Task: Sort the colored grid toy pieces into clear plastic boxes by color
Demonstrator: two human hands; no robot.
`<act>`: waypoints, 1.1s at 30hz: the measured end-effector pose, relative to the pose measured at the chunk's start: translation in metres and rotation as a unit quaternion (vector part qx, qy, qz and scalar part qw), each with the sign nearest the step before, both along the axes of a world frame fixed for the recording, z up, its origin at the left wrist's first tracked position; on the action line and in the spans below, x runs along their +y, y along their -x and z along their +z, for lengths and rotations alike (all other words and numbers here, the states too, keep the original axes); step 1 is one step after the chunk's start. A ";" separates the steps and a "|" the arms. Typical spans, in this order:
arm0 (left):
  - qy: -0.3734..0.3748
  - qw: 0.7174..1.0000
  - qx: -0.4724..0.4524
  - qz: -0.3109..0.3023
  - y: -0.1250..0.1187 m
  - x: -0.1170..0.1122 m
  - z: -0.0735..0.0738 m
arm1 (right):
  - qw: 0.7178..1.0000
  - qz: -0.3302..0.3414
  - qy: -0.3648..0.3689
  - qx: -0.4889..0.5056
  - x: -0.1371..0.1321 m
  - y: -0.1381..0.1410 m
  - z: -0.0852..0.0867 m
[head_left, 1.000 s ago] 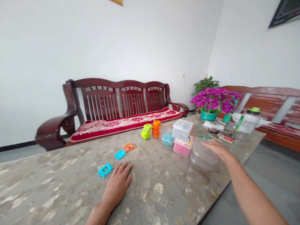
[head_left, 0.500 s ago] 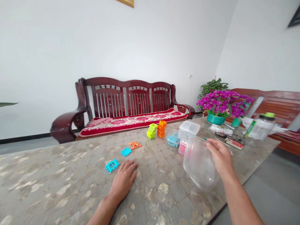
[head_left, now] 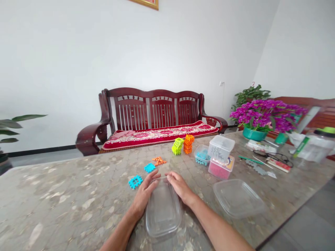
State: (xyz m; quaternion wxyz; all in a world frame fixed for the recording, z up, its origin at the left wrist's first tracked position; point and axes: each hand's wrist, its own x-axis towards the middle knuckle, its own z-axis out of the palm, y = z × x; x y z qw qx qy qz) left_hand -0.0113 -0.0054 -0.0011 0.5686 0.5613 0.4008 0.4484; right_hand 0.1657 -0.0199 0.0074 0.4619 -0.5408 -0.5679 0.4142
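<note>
1. At the lower centre of the frame, a clear plastic container (head_left: 164, 213) is sitting between the left hand (head_left: 144, 193) and the right hand (head_left: 181, 186); whether its whole base is touching the surface (head_left: 78, 195) cannot be told.
2. The left hand is holding the container at its far left corner, with the fingers pointing toward the centre of the frame.
3. The right hand is holding the far right corner, and a small gap is separating the fingertips of the two hands.
4. Left of centre, a blue lattice piece (head_left: 135, 181) is lying just beside the left hand; a second blue piece (head_left: 149, 168) is lying farther up, near some orange pieces (head_left: 158, 160).
5. Right of centre, a yellow-green stack (head_left: 177, 146) is standing just beside an orange stack (head_left: 188, 144).
6. Farther right, a tub of blue pieces (head_left: 202, 156) is standing next to a clear box (head_left: 222, 146), which is resting on a box with pink contents (head_left: 220, 169).
7. At the lower right, a clear lid (head_left: 238, 198) is lying flat, well apart from both hands.
8. Toward the right edge, grey pieces (head_left: 258, 168), glasses (head_left: 284, 159) and a large bottle (head_left: 320, 144) are occupying the surface, while purple flowers (head_left: 261, 113) are filling a teal pot (head_left: 255, 134).
9. Across the middle of the frame, a red cushion (head_left: 162, 135) is covering the seat of a dark wooden bench (head_left: 132, 113).
</note>
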 end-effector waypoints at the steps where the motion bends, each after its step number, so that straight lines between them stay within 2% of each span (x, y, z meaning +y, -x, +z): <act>1: 0.022 1.000 -0.015 -0.002 0.000 0.002 -0.002 | 0.999 -0.007 -0.008 -0.031 -0.003 -0.002 0.003; 4: 0.058 0.996 -0.064 0.021 0.000 0.008 -0.009 | 0.982 -0.063 -0.059 -0.166 -0.021 -0.026 0.024; 7: 0.056 0.990 -0.096 0.085 -0.001 0.011 -0.012 | 0.920 -0.126 -0.125 -0.350 -0.056 -0.071 0.048; 9: 0.052 0.983 -0.111 0.134 -0.002 0.012 -0.013 | 0.886 -0.131 -0.095 -0.435 -0.084 -0.105 0.054; 12: 0.051 0.976 -0.125 0.169 -0.003 0.013 -0.011 | 0.864 -0.088 -0.016 -0.496 -0.120 -0.147 0.043; 14: 0.045 0.977 -0.119 0.173 -0.004 0.013 -0.009 | 0.843 -0.110 0.029 -0.526 -0.134 -0.166 0.028; 16: 0.033 0.978 -0.106 0.177 -0.005 0.011 -0.008 | 0.830 -0.113 0.042 -0.545 -0.138 -0.174 0.014; 19: 0.027 0.980 -0.085 0.179 -0.005 0.010 -0.007 | 0.823 -0.113 0.020 -0.557 -0.134 -0.166 -0.001; 22: 0.024 0.981 -0.065 0.181 -0.004 0.011 -0.008 | 0.821 -0.144 0.000 -0.552 -0.125 -0.139 -0.012; 26: 0.007 0.983 -0.048 0.176 -0.004 0.011 -0.006 | 0.846 -0.160 -0.054 -0.506 -0.106 -0.094 -0.023; 29: 0.002 0.983 -0.046 0.177 -0.005 0.010 -0.003 | 0.870 -0.164 -0.107 -0.452 -0.072 -0.073 -0.022; 33: 0.004 0.983 -0.048 0.180 -0.006 0.010 -0.004 | 0.897 -0.160 -0.138 -0.389 -0.017 -0.064 -0.007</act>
